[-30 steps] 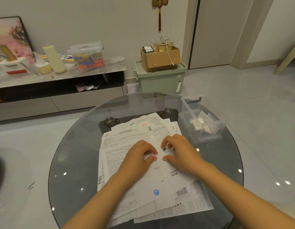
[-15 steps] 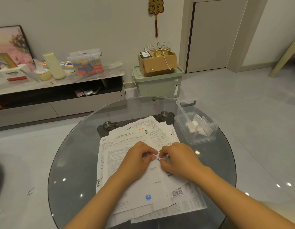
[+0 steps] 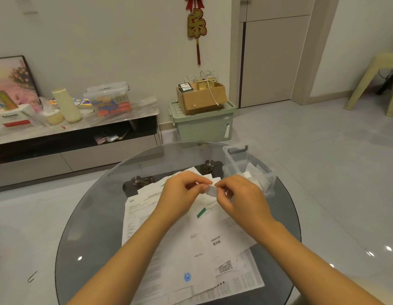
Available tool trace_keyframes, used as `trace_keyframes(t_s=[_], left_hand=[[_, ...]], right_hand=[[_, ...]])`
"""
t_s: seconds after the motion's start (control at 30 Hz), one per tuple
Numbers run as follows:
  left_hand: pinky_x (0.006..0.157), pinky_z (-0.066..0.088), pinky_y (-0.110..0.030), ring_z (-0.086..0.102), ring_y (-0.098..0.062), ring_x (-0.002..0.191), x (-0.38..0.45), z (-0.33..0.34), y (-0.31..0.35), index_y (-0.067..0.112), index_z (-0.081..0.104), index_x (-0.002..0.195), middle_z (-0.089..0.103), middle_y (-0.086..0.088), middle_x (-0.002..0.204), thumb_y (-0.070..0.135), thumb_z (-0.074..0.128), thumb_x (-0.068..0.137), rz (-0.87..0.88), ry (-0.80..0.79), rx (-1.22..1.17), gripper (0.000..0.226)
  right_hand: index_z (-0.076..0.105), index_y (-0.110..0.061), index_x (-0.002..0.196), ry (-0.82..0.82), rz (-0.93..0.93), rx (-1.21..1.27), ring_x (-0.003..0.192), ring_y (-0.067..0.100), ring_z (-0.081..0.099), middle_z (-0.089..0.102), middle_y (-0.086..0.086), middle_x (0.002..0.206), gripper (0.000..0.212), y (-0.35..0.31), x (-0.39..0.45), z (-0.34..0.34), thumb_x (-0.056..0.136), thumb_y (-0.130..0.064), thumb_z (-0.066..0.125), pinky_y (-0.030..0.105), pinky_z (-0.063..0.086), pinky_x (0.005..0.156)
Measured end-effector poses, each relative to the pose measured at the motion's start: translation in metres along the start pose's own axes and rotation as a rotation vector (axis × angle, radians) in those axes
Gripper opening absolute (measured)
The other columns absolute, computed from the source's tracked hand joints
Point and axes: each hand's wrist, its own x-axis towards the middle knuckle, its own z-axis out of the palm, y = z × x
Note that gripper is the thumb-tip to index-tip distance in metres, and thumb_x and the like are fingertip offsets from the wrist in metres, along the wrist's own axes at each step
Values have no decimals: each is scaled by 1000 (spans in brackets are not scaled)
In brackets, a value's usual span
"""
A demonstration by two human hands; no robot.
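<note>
i have the left hand [image 3: 182,192] pinching one end of a small white slip [image 3: 209,190], held just above the paper pile [image 3: 202,249] on the glass table [image 3: 92,227]; the right hand [image 3: 241,197] pinches its other end, near the clear box [image 3: 234,159].

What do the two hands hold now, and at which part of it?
A small white paper slip, held above the pile of papers. The left hand pinches its left end, the right hand its right end.
</note>
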Motion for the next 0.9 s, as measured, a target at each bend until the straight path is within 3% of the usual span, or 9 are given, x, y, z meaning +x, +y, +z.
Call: trace_keyframes(t_s=[0.13, 0.3, 0.47, 0.63, 0.73, 0.9], left_hand=[[66, 47, -8, 62, 4, 67, 28, 0, 26, 20, 73, 85, 69, 9, 81, 9, 66, 85, -24, -68, -139, 14], [71, 54, -14, 67, -3, 77, 66, 22, 42, 18, 72, 88, 71, 2, 85, 10, 63, 88, 4, -153, -68, 11], [68, 45, -8, 63, 3, 73, 102, 45, 47, 19, 69, 86, 68, 6, 78, 12, 61, 90, 54, -306, 118, 12], [79, 52, -26, 67, -14, 84, 128, 64, 49, 18, 67, 85, 72, -2, 85, 11, 59, 90, 117, -509, 376, 12], [82, 53, -29, 67, -16, 85, 137, 74, 50, 14, 69, 87, 72, -5, 87, 7, 60, 88, 133, -601, 478, 11], [80, 52, -29, 66, -16, 83, 147, 81, 50, 17, 68, 85, 72, -2, 84, 3, 54, 89, 137, -684, 589, 20]], right_hand=[[70, -16, 85, 157, 34, 42, 63, 11, 54, 64, -4, 75, 6, 11, 15, -11, 83, -15, 65, 21, 46, 55], [72, -18, 84, 213, 140, -29, 67, 9, 50, 67, -4, 77, 5, 32, 32, -28, 83, -16, 67, 22, 42, 58], [72, -28, 93, 80, 372, -66, 84, 10, 45, 68, -11, 79, 12, 57, 43, -42, 85, -26, 63, 24, 36, 67], [72, -27, 91, -54, 487, -123, 93, 16, 55, 70, -8, 81, 13, 71, 46, -43, 84, -24, 62, 28, 44, 78], [73, -26, 92, -101, 539, -125, 93, 18, 58, 69, -7, 83, 16, 76, 47, -41, 84, -20, 60, 29, 47, 82], [72, -25, 91, -100, 577, -100, 92, 19, 58, 64, -9, 79, 18, 83, 47, -40, 85, -18, 57, 30, 49, 76]])
